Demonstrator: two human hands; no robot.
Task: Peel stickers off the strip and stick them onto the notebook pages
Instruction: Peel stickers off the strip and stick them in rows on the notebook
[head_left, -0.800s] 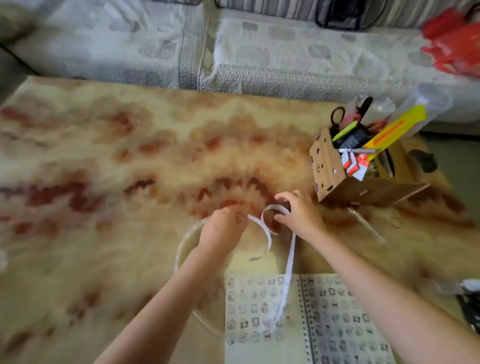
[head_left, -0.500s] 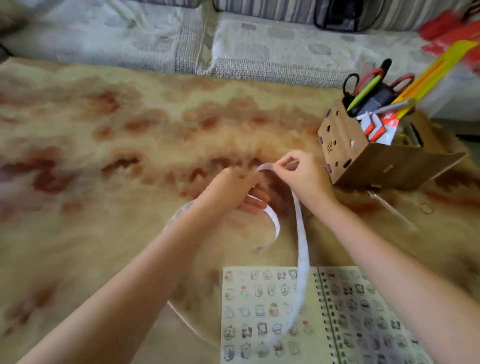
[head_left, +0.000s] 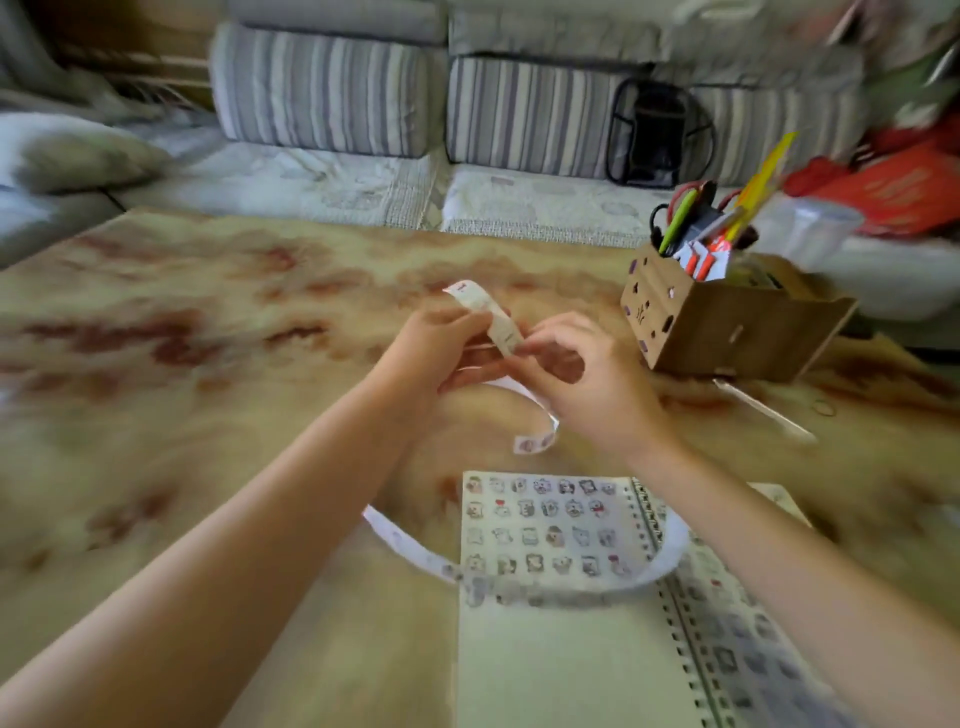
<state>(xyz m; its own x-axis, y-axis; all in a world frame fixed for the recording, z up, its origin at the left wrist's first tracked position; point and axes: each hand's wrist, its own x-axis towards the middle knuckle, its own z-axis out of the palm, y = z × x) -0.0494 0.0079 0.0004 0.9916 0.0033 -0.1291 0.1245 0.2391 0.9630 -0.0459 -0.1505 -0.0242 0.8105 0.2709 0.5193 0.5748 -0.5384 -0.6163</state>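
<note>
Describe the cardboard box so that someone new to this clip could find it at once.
Start at the marbled tan table. On its right side, beyond the right hand pinching the strip, stands the box. It is the only brown container there, with pens and a yellow stick poking out of its top.

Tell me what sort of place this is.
Most likely a home living room: a sofa with striped cushions stands behind a low table. The table holds hobby things, a cardboard box of pens and scissors and an open notebook.
</note>
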